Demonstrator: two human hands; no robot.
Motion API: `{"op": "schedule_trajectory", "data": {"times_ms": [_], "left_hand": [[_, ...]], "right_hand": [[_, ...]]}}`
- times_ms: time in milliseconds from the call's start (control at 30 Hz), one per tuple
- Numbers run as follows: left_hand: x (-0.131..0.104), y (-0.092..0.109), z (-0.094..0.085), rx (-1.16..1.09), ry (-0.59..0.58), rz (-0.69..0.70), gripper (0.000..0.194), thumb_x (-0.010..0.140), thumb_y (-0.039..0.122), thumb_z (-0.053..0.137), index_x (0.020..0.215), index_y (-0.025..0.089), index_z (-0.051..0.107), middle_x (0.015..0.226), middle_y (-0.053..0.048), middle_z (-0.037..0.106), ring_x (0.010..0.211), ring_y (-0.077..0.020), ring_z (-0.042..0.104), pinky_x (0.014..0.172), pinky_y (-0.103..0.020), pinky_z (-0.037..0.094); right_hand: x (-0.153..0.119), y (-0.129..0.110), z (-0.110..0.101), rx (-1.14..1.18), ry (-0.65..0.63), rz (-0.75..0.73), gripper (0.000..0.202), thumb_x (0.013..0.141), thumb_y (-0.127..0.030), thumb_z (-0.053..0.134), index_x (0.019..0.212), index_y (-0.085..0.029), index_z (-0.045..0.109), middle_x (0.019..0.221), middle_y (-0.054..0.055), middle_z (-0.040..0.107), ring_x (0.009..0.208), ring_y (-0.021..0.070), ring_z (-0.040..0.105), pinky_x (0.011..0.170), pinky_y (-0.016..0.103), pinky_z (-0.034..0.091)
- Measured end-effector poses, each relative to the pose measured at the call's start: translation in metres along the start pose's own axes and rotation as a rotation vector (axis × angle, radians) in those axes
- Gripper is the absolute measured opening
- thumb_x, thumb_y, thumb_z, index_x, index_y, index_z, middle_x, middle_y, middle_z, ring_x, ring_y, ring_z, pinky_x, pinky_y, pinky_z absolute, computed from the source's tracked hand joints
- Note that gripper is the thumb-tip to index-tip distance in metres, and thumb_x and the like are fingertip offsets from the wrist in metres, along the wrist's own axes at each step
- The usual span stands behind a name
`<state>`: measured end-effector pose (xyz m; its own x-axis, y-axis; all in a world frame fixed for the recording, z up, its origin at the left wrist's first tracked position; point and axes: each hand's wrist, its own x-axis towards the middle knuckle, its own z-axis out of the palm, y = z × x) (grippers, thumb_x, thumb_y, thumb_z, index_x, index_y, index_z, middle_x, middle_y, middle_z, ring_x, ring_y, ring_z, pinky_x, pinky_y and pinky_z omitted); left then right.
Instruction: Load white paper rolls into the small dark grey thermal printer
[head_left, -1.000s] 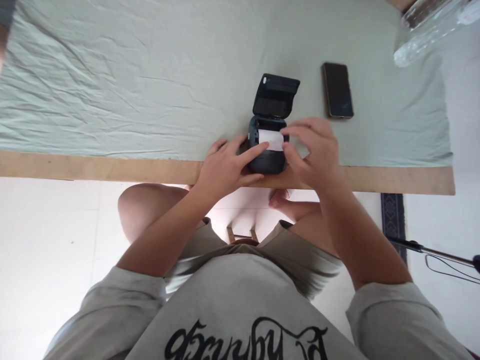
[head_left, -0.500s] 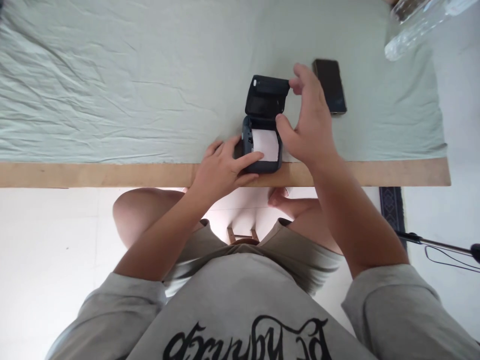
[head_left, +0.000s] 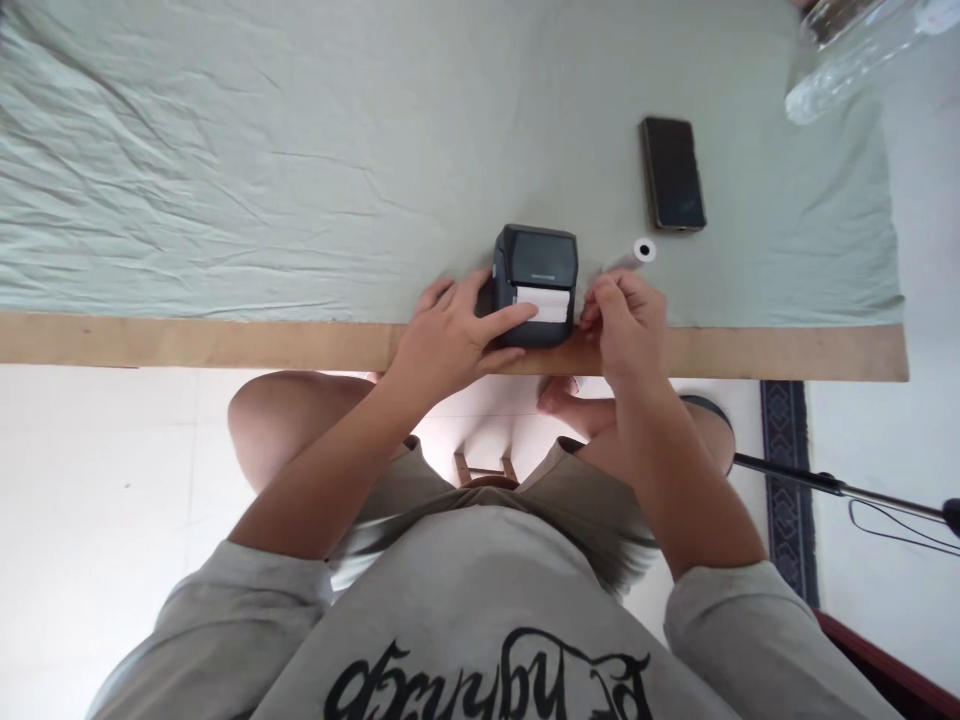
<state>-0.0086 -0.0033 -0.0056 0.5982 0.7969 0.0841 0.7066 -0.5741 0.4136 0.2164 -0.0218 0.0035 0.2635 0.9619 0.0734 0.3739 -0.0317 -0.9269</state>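
Note:
A small dark receipt printer (head_left: 536, 258) sits at the front edge of the table with its lid down. A strip of white paper (head_left: 553, 305) comes out over its front part. My left hand (head_left: 450, 335) grips the printer from the left, one digit lying across the paper and the others along the side. Just right of the printer, my right hand (head_left: 630, 315) has its fingers curled together; whether anything is between them is hidden. Behind that hand lies a small white paper roll (head_left: 636, 253), partly covered by the fingers.
A black phone (head_left: 673, 173) lies at the right on the pale green cloth (head_left: 337, 150). Clear plastic bottles (head_left: 840, 75) lie in the far right corner. The wooden table edge (head_left: 187, 342) runs in front of my knees. A thin dark pole (head_left: 847, 487) stands out at the right.
The printer's lid, raised earlier, is now down. My right hand has come from beside the lid toward the table edge, its fingers now curled. The paper roll has come into view.

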Motion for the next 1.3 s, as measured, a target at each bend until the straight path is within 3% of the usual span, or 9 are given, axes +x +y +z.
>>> {"op": "schedule_trajectory", "data": {"times_ms": [233, 400, 567, 767, 900, 1033, 1167, 1233, 1300], "left_hand": [[0.003, -0.001, 0.0, 0.013, 0.019, -0.059, 0.096, 0.088, 0.058, 0.073, 0.165, 0.022, 0.03, 0.157, -0.019, 0.051, 0.138, -0.036, 0.055, 0.119, -0.049, 0.036], [0.004, 0.001, -0.002, 0.023, 0.005, -0.082, 0.094, 0.086, 0.058, 0.074, 0.163, 0.023, 0.035, 0.153, -0.016, 0.056, 0.134, -0.035, 0.058, 0.119, -0.048, 0.038], [0.005, 0.003, -0.003, 0.016, 0.017, -0.1, 0.089, 0.085, 0.054, 0.074, 0.161, 0.024, 0.038, 0.153, -0.014, 0.057, 0.134, -0.035, 0.058, 0.119, -0.048, 0.038], [0.005, 0.005, -0.004, 0.001, 0.011, -0.11, 0.086, 0.085, 0.05, 0.073, 0.16, 0.021, 0.04, 0.155, -0.015, 0.055, 0.136, -0.0359, 0.057, 0.12, -0.05, 0.038], [0.005, 0.003, 0.0, -0.002, 0.028, -0.105, 0.09, 0.085, 0.054, 0.072, 0.16, 0.019, 0.036, 0.155, -0.017, 0.055, 0.139, -0.036, 0.056, 0.12, -0.049, 0.037], [0.005, 0.0, 0.005, -0.02, 0.038, -0.131, 0.108, 0.083, 0.061, 0.073, 0.162, 0.007, 0.024, 0.158, -0.025, 0.05, 0.145, -0.038, 0.051, 0.122, -0.049, 0.035], [0.006, 0.001, 0.004, 0.025, -0.011, -0.129, 0.099, 0.086, 0.06, 0.07, 0.16, 0.006, 0.032, 0.162, -0.026, 0.045, 0.15, -0.0383, 0.045, 0.124, -0.05, 0.032], [0.006, 0.001, 0.003, 0.034, -0.033, -0.134, 0.099, 0.087, 0.061, 0.07, 0.16, 0.006, 0.032, 0.162, -0.026, 0.044, 0.151, -0.0384, 0.044, 0.124, -0.05, 0.032], [0.006, 0.001, 0.002, 0.031, -0.047, -0.138, 0.1, 0.087, 0.061, 0.07, 0.161, 0.006, 0.031, 0.163, -0.026, 0.043, 0.151, -0.0384, 0.043, 0.125, -0.05, 0.032]], "right_hand": [[0.024, 0.002, 0.015, -0.047, -0.07, 0.138, 0.063, 0.087, -0.073, 0.063, 0.055, -0.024, 0.039, 0.048, -0.005, 0.041, 0.046, 0.0101, 0.042, 0.043, 0.026, 0.033], [0.028, 0.001, 0.015, -0.013, -0.141, 0.208, 0.064, 0.082, -0.074, 0.068, 0.054, -0.024, 0.038, 0.046, -0.006, 0.042, 0.041, 0.0093, 0.043, 0.037, 0.025, 0.034], [0.027, 0.001, 0.012, 0.006, -0.17, 0.158, 0.061, 0.084, -0.065, 0.072, 0.054, -0.025, 0.036, 0.044, -0.007, 0.039, 0.04, 0.0083, 0.041, 0.035, 0.024, 0.032], [0.029, 0.001, 0.014, -0.069, -0.173, 0.15, 0.056, 0.09, -0.053, 0.068, 0.055, -0.025, 0.035, 0.046, -0.007, 0.038, 0.045, 0.0094, 0.04, 0.045, 0.028, 0.032], [0.025, 0.006, 0.014, -0.144, -0.142, 0.014, 0.052, 0.094, -0.054, 0.059, 0.059, -0.025, 0.033, 0.054, -0.005, 0.036, 0.053, 0.0115, 0.039, 0.054, 0.03, 0.032], [0.015, 0.011, 0.013, -0.272, -0.079, -0.106, 0.045, 0.1, -0.058, 0.041, 0.069, -0.026, 0.034, 0.062, -0.003, 0.042, 0.06, 0.0151, 0.043, 0.059, 0.033, 0.031], [0.006, 0.013, 0.013, -0.383, -0.04, -0.152, 0.04, 0.102, -0.054, 0.035, 0.074, -0.027, 0.035, 0.063, -0.002, 0.047, 0.061, 0.0176, 0.046, 0.061, 0.034, 0.032], [0.005, 0.015, 0.014, -0.4, -0.001, -0.178, 0.034, 0.101, -0.052, 0.037, 0.078, -0.027, 0.041, 0.069, 0.0, 0.055, 0.065, 0.0187, 0.052, 0.064, 0.035, 0.038], [0.005, 0.018, 0.014, -0.393, 0.036, -0.218, 0.028, 0.1, -0.048, 0.04, 0.092, -0.024, 0.053, 0.087, 0.005, 0.068, 0.077, 0.0208, 0.062, 0.074, 0.036, 0.048]]}}
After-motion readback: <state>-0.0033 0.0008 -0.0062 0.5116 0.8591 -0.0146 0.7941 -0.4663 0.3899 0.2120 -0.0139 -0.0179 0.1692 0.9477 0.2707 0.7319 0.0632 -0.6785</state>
